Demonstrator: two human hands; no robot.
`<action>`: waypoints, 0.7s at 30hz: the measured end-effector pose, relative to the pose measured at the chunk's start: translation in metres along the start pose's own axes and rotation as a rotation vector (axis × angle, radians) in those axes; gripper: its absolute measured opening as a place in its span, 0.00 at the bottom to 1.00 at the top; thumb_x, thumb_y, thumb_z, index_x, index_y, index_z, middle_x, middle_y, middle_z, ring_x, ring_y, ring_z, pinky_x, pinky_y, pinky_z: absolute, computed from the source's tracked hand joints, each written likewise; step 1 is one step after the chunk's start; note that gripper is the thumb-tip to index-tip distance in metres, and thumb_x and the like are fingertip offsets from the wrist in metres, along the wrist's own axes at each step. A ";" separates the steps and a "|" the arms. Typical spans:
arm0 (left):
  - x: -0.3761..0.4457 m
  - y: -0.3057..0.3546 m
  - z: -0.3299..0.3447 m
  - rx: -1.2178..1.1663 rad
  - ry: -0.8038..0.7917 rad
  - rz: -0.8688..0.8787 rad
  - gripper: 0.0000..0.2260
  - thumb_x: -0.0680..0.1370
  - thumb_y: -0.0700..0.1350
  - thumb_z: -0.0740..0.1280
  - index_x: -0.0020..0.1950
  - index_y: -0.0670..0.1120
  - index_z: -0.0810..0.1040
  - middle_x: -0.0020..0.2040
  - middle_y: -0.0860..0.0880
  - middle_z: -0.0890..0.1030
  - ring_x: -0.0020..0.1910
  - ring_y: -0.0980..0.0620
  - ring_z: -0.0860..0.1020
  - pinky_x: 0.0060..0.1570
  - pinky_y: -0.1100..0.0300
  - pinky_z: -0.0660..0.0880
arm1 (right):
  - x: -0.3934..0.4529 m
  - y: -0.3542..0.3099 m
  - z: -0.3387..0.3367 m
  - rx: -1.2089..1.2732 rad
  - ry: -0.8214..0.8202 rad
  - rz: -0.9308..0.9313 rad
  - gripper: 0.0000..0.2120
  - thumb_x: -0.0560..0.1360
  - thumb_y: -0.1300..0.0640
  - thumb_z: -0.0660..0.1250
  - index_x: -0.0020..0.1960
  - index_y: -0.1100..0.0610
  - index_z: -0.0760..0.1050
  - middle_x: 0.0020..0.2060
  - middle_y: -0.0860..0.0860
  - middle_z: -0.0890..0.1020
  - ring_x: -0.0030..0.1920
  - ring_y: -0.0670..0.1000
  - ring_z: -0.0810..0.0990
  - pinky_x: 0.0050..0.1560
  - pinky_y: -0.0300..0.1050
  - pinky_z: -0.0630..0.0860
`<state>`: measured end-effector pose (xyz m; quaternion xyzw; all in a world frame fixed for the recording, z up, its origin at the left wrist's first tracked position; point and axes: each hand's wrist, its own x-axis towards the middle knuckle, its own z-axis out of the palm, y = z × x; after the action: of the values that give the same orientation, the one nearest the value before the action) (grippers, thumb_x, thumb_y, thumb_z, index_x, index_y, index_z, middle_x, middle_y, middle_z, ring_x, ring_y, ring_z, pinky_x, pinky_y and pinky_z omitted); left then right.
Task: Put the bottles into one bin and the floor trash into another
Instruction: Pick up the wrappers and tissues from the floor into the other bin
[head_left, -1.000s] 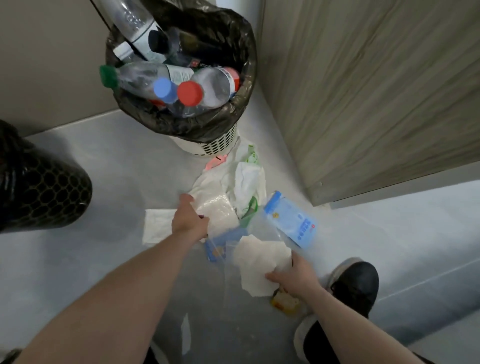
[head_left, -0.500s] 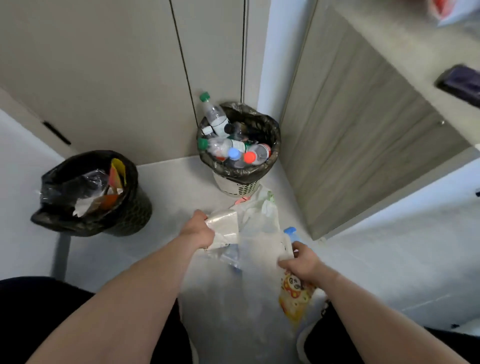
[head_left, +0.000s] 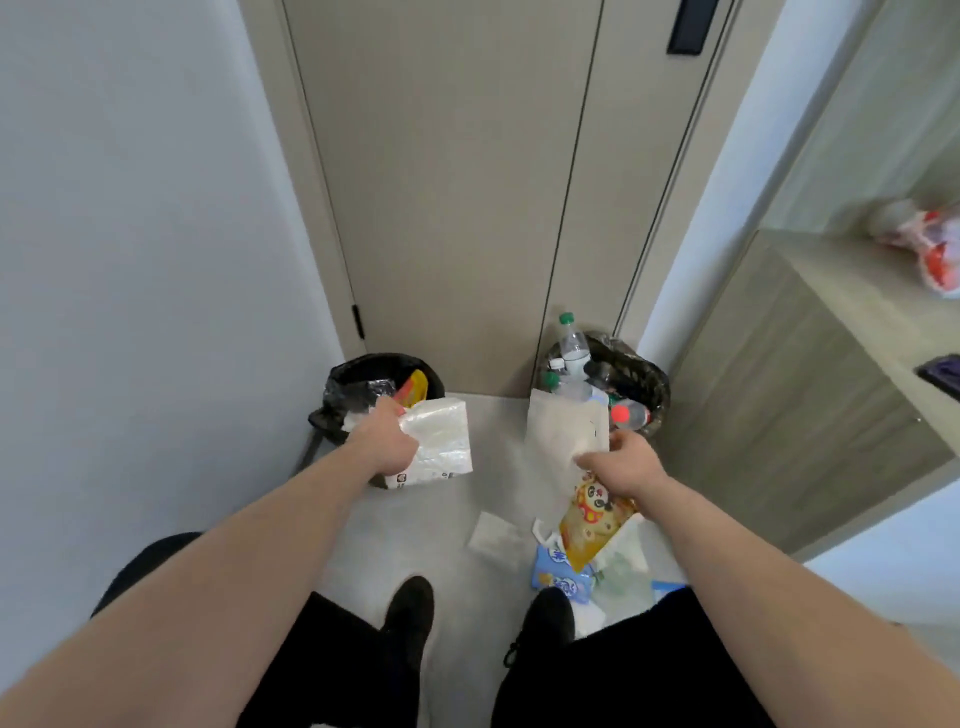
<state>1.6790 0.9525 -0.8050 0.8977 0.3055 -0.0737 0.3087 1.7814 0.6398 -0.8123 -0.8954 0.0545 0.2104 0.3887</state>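
I have stood up: my left hand (head_left: 382, 447), closed on a crinkled white plastic wrapper (head_left: 439, 441), now reaches the black-lined left bin (head_left: 358, 376); my right hand (head_left: 621, 462) grips white paper (head_left: 566, 431) and a yellow cartoon pouch (head_left: 589, 525). Drop comes next; more litter (head_left: 558, 577) stays on the floor.

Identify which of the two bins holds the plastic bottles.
The right bin, beside the wooden cabinet: capped bottles poke out of it. The left bin holds only wrappers and plastic.

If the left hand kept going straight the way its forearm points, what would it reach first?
Most likely the black-lined trash bin. The left hand, holding a white plastic wrapper, already sits just in front of the bin's rim in this view, though depth is hard to judge from one camera.
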 end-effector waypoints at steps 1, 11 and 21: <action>-0.001 -0.009 -0.010 0.003 0.017 -0.017 0.23 0.77 0.44 0.68 0.70 0.46 0.65 0.61 0.41 0.76 0.55 0.42 0.76 0.55 0.54 0.73 | 0.002 -0.006 0.010 0.047 -0.014 -0.002 0.18 0.64 0.50 0.78 0.51 0.55 0.80 0.46 0.51 0.85 0.48 0.54 0.84 0.56 0.53 0.81; 0.072 -0.065 -0.060 -0.111 0.138 -0.057 0.20 0.78 0.43 0.68 0.69 0.46 0.67 0.42 0.54 0.74 0.47 0.45 0.76 0.52 0.54 0.75 | 0.034 -0.107 0.110 0.362 -0.060 -0.068 0.15 0.70 0.56 0.78 0.52 0.55 0.76 0.47 0.52 0.85 0.46 0.54 0.85 0.53 0.57 0.82; 0.210 -0.086 -0.045 -0.424 0.128 -0.080 0.21 0.76 0.44 0.72 0.64 0.50 0.67 0.49 0.44 0.81 0.46 0.43 0.84 0.46 0.47 0.83 | 0.096 -0.146 0.159 0.446 -0.021 -0.026 0.14 0.72 0.56 0.77 0.53 0.56 0.76 0.46 0.53 0.86 0.44 0.56 0.87 0.52 0.59 0.83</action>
<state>1.7936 1.1387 -0.8800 0.8028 0.3684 0.0371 0.4674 1.8538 0.8617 -0.8511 -0.7857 0.0843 0.1975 0.5801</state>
